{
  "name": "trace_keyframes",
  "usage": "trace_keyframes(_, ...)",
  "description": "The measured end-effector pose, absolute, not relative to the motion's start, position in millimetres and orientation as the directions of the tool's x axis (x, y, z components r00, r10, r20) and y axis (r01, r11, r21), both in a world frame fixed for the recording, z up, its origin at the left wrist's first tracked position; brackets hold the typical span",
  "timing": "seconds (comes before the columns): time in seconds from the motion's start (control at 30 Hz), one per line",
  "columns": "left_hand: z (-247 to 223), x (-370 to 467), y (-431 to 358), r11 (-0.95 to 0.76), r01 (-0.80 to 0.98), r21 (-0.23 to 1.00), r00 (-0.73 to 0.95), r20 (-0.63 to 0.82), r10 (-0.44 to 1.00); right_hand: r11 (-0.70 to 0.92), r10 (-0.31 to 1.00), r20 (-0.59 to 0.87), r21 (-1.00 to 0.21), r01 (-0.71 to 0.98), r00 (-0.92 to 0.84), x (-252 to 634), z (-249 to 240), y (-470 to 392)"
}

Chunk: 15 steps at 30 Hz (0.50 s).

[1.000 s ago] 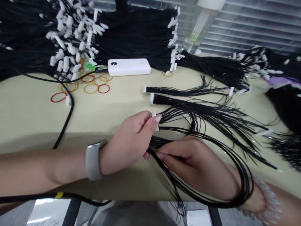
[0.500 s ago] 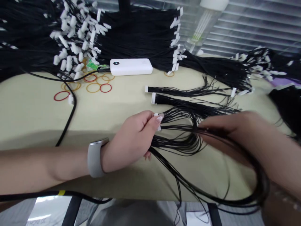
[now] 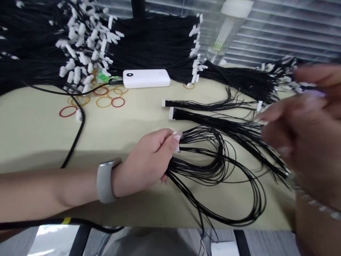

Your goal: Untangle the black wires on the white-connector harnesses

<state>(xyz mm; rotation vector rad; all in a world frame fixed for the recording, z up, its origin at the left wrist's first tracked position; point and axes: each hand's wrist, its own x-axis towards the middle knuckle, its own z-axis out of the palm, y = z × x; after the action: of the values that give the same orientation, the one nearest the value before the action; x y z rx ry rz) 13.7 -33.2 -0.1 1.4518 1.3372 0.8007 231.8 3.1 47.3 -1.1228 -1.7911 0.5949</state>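
My left hand is closed on a looped black wire harness, its thumb pressing on the white connector. From this grip the thin wires curve out to the right in a smaller bundle and a wide loose loop, and some ends hang over the table edge. My right hand is raised at the right, off the loop, blurred by motion; its fingers look apart with nothing visible in them. Behind the held harness lie a second black harness and a thinner one, each with a white end connector.
Stacks of black cables with white connectors line the back. A white power bank with a plugged cable lies before them, beside rubber bands. A clear bottle stands at the blinds. Another cable pile lies right.
My right hand has let go of the wires and moved up and right. The wide loop has dropped onto the table and drawn in. My left hand keeps its grip.
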Motion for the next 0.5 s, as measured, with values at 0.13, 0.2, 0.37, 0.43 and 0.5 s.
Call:
trace_keyframes(0.13, 0, 13, -33, 0.089, 0.337, 0.937, 0.191, -0.161, 0.968, 0.605, 0.796, 0.348, -0.497, 0.623, -0.495, 209, 38, -10)
trace_keyframes(0.2, -1, 13, -32, 0.075, 0.340, 0.937, 0.199, -0.150, 0.968, 0.663, 0.748, 0.330, -0.405, 0.629, -0.576, 205, 31, -9)
trace_keyframes(0.37, -2, 13, -32, 0.023, 0.383, 0.923, 0.199, -0.107, 0.974, 0.677, 0.732, 0.311, -0.425, 0.601, -0.605, 202, 23, -8)
trace_keyframes(0.43, -2, 13, -32, 0.010, 0.402, 0.916, 0.189, -0.093, 0.978, 0.680, 0.730, 0.316, -0.433, 0.592, -0.606, 202, 24, -9)
trace_keyframes(0.5, -2, 13, -32, -0.007, 0.416, 0.909, 0.180, -0.075, 0.981, 0.687, 0.723, 0.325, -0.434, 0.583, -0.610, 202, 24, -10)
